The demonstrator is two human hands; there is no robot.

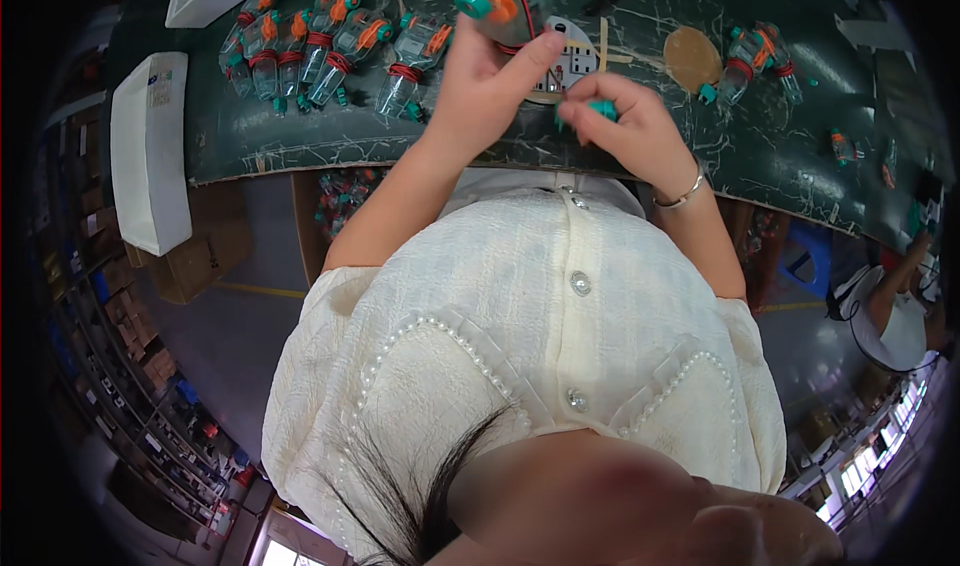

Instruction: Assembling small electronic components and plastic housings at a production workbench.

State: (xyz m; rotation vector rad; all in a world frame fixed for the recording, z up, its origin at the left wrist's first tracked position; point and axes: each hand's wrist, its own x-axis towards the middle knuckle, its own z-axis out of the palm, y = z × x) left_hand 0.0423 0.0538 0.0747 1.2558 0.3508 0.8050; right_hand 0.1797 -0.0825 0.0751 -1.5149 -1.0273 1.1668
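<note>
My left hand point(487, 81) is wrapped round a clear plastic bottle-like body point(515, 21) with a teal cap, an orange part and a red cord or wire across it. This body is tilted above the table, its top cut off by the picture's edge. To the right and a little nearer, my right hand point(640, 131) is closed, its thumb and forefinger on a small teal piece point(603, 109). Behind and between the hands lies a flat pale plate point(575, 56) with dark printed shapes.
Several similar clear bodies point(265, 61) stand in a row on the left of the dark green table point(280, 146); more point(740, 66) lie at the right. A white foam tray point(150, 156) sits at the left edge. A tan disc point(692, 59) and another person point(890, 316) are rightward.
</note>
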